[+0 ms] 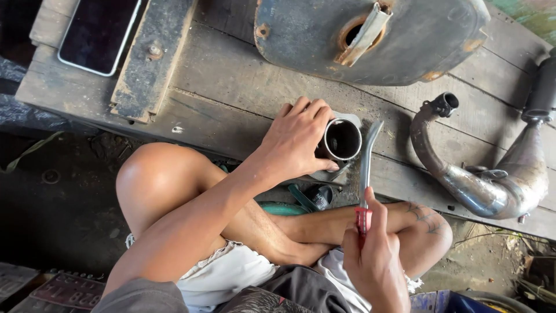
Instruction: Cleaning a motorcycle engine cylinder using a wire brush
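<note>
Counter point(231, 87): rough grey weathered planks, cracked and stained, running across the top of view. Its near edge sits just above the person's crossed bare knees. Below the edge is dark packed dirt floor point(52, 203), with scattered debris and a few leaves at left and right.

Largest item: dark, rust-spotted fuel tank point(417, 40) at top centre-right, filler hole up, with a bent metal strip point(364, 36) lying across the hole. Next: bulged metal exhaust pipe point(492, 185) on the right, curved neck pointing up-left, its fat body near the counter's near edge. Flat worn wooden block point(147, 58) with a bolt through it at top left. Smartphone point(98, 35) with a dark screen just left of the block, face up.

Left hand point(298, 142) is on the cylinder sleeve point(341, 140), a short dark metal tube with its open bore facing the camera, at the counter's near edge, centre. Fingers wrapped over its left and top rim, thumb under, clamped on it.

Right hand point(373, 258) is lower right, over the knee, fingers closed around the red handle of a scraper tool point(367, 168). Its curved grey metal blade points up, tip just right of the sleeve, near but apart.

Green sandal point(307, 200) under the counter edge, by the feet. Bottom left: dark number plates point(63, 290) on the floor. Bottom right: blue container point(446, 302), partly cut off.
</note>
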